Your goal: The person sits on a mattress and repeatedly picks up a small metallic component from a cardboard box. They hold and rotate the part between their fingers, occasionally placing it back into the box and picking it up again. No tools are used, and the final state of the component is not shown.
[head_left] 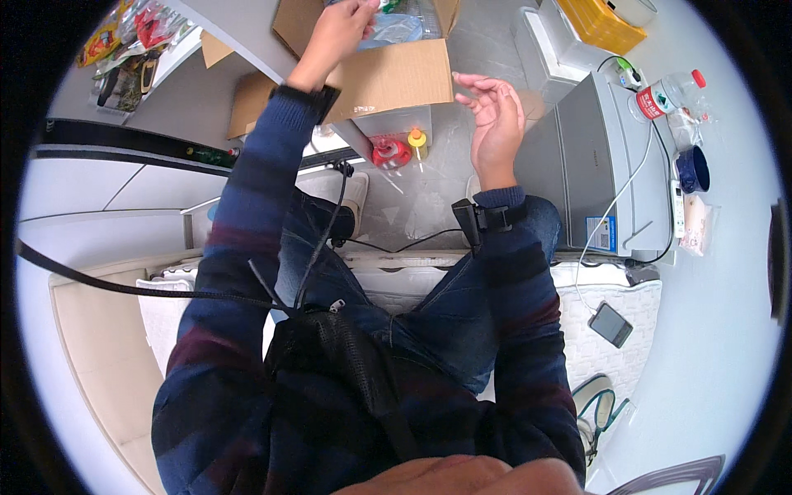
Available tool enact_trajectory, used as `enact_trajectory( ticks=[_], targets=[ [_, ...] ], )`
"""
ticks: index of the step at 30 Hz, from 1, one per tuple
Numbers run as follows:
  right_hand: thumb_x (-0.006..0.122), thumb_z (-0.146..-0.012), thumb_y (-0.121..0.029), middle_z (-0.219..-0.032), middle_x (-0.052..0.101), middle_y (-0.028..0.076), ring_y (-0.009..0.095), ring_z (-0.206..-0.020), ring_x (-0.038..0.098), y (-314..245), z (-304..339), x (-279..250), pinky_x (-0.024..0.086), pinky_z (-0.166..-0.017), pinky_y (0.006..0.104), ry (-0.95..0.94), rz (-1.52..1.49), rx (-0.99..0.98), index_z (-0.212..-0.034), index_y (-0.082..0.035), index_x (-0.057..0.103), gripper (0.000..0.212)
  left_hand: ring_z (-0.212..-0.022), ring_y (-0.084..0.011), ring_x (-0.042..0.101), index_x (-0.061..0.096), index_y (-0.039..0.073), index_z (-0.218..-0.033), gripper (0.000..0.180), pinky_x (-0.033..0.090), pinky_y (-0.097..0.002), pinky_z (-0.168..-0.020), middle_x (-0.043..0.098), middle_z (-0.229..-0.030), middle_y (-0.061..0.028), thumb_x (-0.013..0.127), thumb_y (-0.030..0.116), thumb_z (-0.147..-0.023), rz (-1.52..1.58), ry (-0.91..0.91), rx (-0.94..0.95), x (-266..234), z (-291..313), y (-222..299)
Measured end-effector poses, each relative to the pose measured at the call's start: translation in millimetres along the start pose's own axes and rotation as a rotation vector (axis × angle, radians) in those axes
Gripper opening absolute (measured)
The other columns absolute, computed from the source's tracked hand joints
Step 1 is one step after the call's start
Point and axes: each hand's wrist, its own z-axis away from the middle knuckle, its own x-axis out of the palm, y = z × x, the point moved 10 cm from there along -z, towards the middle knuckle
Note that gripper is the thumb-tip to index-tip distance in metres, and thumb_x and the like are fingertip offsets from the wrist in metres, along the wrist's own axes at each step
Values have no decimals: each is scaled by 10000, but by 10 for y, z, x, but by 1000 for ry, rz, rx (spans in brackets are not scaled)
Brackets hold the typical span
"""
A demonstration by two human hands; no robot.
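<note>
A cardboard box (381, 78) stands ahead of me with its flaps folded out. Inside lie a light-blue plastic bag (396, 30) and some clear packaging. My left hand (340, 35) reaches over the box's left side, its fingers curled together at the top edge of the picture. What they hold, if anything, I cannot make out. Just right of the near flap is my right hand (498, 117), palm up and loosely cupped, with fingers apart and nothing in them. Its fingertips come close to the flap's edge.
Below the box stand a red round container (390, 153) and a yellow-capped bottle (417, 142). A grey cabinet (577, 157) at right carries a large plastic bottle (667, 96) and a dark-blue mug (693, 170). A phone (610, 324) lies on the bed, its cable running upward.
</note>
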Motion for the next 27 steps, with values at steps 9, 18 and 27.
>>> enact_trajectory(
  ticks=[9, 18, 27],
  targets=[
    [653, -896, -112, -1339, 707, 208, 348, -1076, 728, -483, 427, 959, 576, -918, 385, -511, 960, -739, -927, -3, 725, 135, -780, -102, 640, 699, -27, -1159, 301, 538, -259, -757, 698, -886, -34, 583, 246, -1104, 867, -144, -234, 334, 1731, 325],
    [691, -839, -88, -1333, 712, 203, 362, -1068, 736, -127, 693, 1505, 593, -887, 401, -734, 1154, -766, -935, 13, 735, 146, -811, -110, 673, 685, 1, -1211, 232, 523, -239, -722, 740, -949, -57, 629, 184, -1080, 1018, -88, -248, 217, 2027, -119],
    [684, -861, -115, -1280, 735, 205, 366, -1053, 741, 93, 729, 1631, 589, -895, 394, -814, 1238, -724, -939, 13, 753, 165, -809, -115, 666, 706, -38, -1143, 200, 547, -262, -749, 733, -912, -68, 647, 135, -1062, 969, -65, -208, -9, 2048, -246]
  ],
)
